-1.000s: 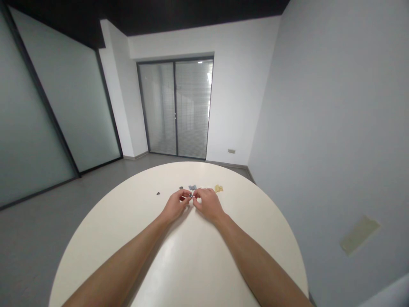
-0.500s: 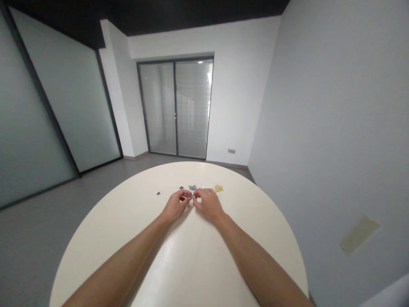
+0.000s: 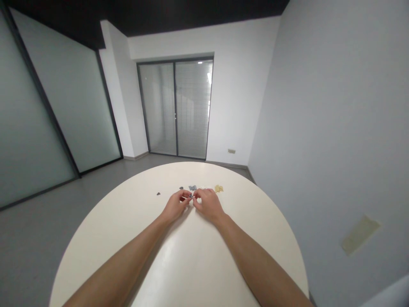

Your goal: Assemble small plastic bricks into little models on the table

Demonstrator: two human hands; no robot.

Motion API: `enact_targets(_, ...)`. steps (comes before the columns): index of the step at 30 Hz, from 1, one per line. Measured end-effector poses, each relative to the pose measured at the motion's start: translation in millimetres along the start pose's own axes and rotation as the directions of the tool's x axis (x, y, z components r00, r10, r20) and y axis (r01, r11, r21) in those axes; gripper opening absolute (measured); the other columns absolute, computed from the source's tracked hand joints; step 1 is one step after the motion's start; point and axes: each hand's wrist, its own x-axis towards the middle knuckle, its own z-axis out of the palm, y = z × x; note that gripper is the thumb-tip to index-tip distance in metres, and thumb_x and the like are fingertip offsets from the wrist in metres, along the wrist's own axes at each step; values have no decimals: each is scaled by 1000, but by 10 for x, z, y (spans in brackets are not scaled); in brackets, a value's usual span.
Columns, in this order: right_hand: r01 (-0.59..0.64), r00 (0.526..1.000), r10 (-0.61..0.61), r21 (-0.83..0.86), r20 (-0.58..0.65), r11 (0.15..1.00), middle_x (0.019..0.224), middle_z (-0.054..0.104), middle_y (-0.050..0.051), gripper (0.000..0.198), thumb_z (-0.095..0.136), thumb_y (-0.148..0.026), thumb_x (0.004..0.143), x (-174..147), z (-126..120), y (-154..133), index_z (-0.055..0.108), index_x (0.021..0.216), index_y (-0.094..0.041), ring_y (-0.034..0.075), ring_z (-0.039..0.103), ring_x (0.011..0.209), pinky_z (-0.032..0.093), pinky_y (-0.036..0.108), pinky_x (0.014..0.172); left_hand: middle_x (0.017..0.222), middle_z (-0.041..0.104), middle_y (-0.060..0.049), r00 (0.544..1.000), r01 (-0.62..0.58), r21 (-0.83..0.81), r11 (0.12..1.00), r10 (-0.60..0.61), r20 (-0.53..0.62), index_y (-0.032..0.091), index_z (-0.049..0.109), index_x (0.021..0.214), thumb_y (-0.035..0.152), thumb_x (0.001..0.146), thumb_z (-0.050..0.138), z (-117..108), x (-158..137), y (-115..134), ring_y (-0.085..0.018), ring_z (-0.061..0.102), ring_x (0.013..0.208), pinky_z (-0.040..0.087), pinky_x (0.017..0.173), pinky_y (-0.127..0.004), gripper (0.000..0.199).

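Both my hands meet above the white table point(image 3: 140, 251), fingertips close together. My left hand point(image 3: 175, 204) is closed in a pinch on a small dark piece point(image 3: 191, 196), too small to name exactly. From the other side my right hand point(image 3: 207, 202) is pinched at the same piece. Just beyond the fingers lie a little group of blue-grey pieces point(image 3: 192, 187) and a dark piece point(image 3: 181, 188). Yellow pieces point(image 3: 219, 188) rest past my right hand, and some white pieces there are partly hidden by it. Farther left sits another small dark piece point(image 3: 158, 194).
The table is round, its far edge curving just behind the pieces. A grey wall point(image 3: 326, 128) stands close on the right. Frosted glass panels point(image 3: 64, 85) are on the left, and a glass door with blinds point(image 3: 175, 111) is at the back.
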Motion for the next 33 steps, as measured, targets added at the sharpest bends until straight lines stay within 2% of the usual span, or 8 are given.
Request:
enact_targets(11, 0, 1000, 0, 5, 15, 1000, 82, 68, 0, 6, 59, -20, 84, 6, -7, 0, 58, 90, -21, 17, 62, 83, 36, 31, 85, 92, 68, -8, 1000, 7, -15, 1000, -7, 6, 15, 66, 94, 33, 77, 61, -1, -11, 6, -16, 60, 74, 47, 60, -25, 26)
enact_targets(20, -4, 1000, 4, 6, 6, 1000, 83, 68, 1, 6, 59, -20, 84, 3, -5, -3, 58, 89, -21, 17, 61, 83, 37, 31, 85, 91, 69, -8, 999, -37, 8, 999, 38, -12, 15, 68, 92, 31, 77, 63, -2, 6, -32, -16, 62, 75, 49, 67, -28, 23)
enact_targets(33, 0, 1000, 0, -4, 0, 1000, 81, 67, 1, 4, 58, -20, 85, 4, -15, -2, 58, 89, -20, 17, 62, 81, 37, 31, 84, 90, 67, -8, 1000, 23, -40, 999, -23, -8, 15, 67, 93, 34, 75, 64, -5, -17, 23, -16, 59, 73, 48, 58, -25, 26)
